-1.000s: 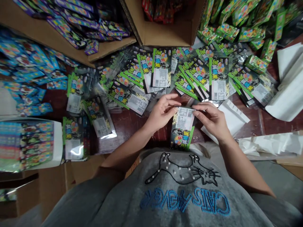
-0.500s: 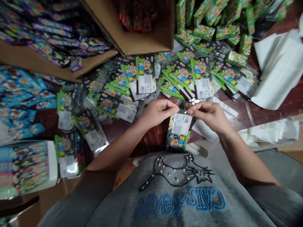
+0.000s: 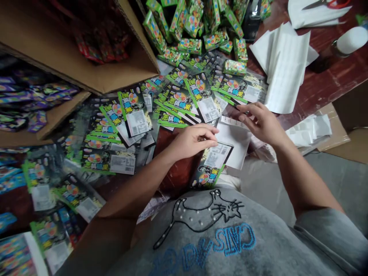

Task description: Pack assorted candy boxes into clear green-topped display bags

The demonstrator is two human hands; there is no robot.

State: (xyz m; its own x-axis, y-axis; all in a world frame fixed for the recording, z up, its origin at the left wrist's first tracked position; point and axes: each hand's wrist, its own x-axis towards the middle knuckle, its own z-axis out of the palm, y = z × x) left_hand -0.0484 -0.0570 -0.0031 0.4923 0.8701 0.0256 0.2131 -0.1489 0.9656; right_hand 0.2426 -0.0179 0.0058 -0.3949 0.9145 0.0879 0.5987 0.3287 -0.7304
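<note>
A printed plastic candy bag (image 3: pixel 211 165), black and green with a white barcode label, is in front of my body at the table's near edge. My left hand (image 3: pixel 198 141) is closed at its upper left corner, thumb against the clear top edge. Off to the right, my right hand (image 3: pixel 258 123) hovers over a white sheet (image 3: pixel 234 143), thumb and forefinger apart, with nothing visible between them. More of the same flat bags (image 3: pixel 138 115) lie overlapping beyond my hands.
Small green candy boxes (image 3: pixel 189 45) are heaped at the back. Cardboard cartons (image 3: pixel 115 82) with red and purple packs stand at the left. White paper sheets (image 3: pixel 284 73), scissors (image 3: pixel 330 4) and a white-topped container (image 3: pixel 350 40) are at the right. Blue packs (image 3: pixel 13 184) lie far left.
My right hand has let go of the bag's top edge and moved right, its fingers parting. My left hand stays at the bag. The view has turned toward the right.
</note>
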